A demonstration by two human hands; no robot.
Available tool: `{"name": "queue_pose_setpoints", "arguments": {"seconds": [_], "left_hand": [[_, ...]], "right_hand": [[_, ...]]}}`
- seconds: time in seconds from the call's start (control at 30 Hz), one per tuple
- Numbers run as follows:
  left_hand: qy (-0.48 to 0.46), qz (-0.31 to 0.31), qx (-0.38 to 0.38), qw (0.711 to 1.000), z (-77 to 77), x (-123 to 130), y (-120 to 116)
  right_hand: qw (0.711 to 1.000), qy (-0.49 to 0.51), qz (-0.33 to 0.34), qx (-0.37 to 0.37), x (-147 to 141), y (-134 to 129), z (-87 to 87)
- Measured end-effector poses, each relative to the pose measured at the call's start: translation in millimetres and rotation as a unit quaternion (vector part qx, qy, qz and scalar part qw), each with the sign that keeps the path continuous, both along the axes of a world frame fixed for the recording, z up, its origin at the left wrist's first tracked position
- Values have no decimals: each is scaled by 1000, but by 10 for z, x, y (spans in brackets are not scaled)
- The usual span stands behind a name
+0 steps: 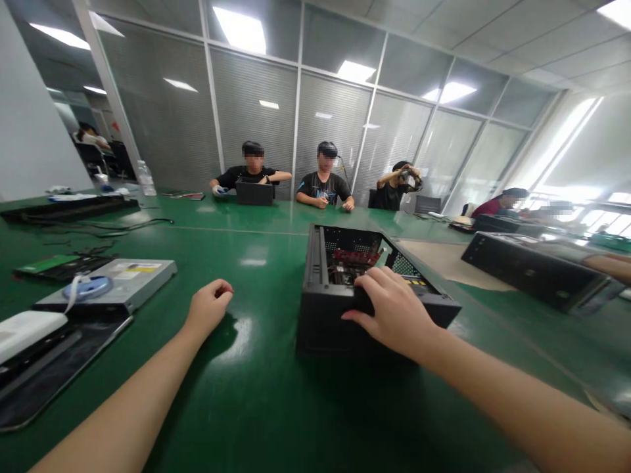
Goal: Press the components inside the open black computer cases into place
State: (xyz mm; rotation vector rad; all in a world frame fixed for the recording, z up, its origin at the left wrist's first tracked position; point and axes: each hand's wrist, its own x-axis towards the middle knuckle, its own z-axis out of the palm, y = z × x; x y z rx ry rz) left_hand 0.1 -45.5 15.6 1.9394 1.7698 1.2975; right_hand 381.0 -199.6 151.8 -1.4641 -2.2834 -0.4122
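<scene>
A black computer case (340,322) lies on the green table with its open side facing up. Inside it I make out a dark red board (352,256) and some yellow parts. My right hand (389,305) grips the case's near top edge, thumb on the outer face and fingers over the rim; the fingertips are partly hidden. To the left, apart from the case, my left hand (211,305) hovers just above the table, its fingers curled into a loose fist. Nothing shows in it. Nearest that hand on the left is a silver optical drive (152,279).
On the drive sits a blue round spool (87,288). Left of me lie a white device (29,332), a black panel (64,374) and a green circuit board (46,265). Another case (532,269) stands at right, near someone's arm. Several people sit across the table (236,407).
</scene>
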Motion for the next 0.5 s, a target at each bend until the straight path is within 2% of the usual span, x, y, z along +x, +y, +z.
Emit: {"name": "queue_pose_setpoints", "arguments": {"seconds": [0.07, 0.13, 0.2, 0.27, 0.3, 0.37, 0.43, 0.5], "left_hand": [[-28, 6, 9, 1000, 5, 3, -40], [-52, -5, 17, 999, 19, -2, -85], [-68, -27, 16, 997, 42, -1, -124], [-75, -44, 8, 996, 66, 9, -146], [-75, -50, 4, 996, 74, 16, -148], [-70, -55, 1, 996, 78, 25, -139], [-59, -61, 0, 996, 69, 27, -116], [-46, -70, -5, 996, 57, 29, -93]], "right_hand": [[995, 3, 79, -63, -236, -386, 204], [987, -7, 121, -110, -373, -551, 465], [989, -38, 98, -108, -439, -410, 704], [992, -85, 46, -84, -478, 0, 824], [990, -113, 23, -84, -495, 263, 819], [978, -170, -13, -120, -522, 800, 677], [959, -224, -40, -171, -529, 1242, 418], [937, -272, -51, -213, -511, 1537, 140]]}}
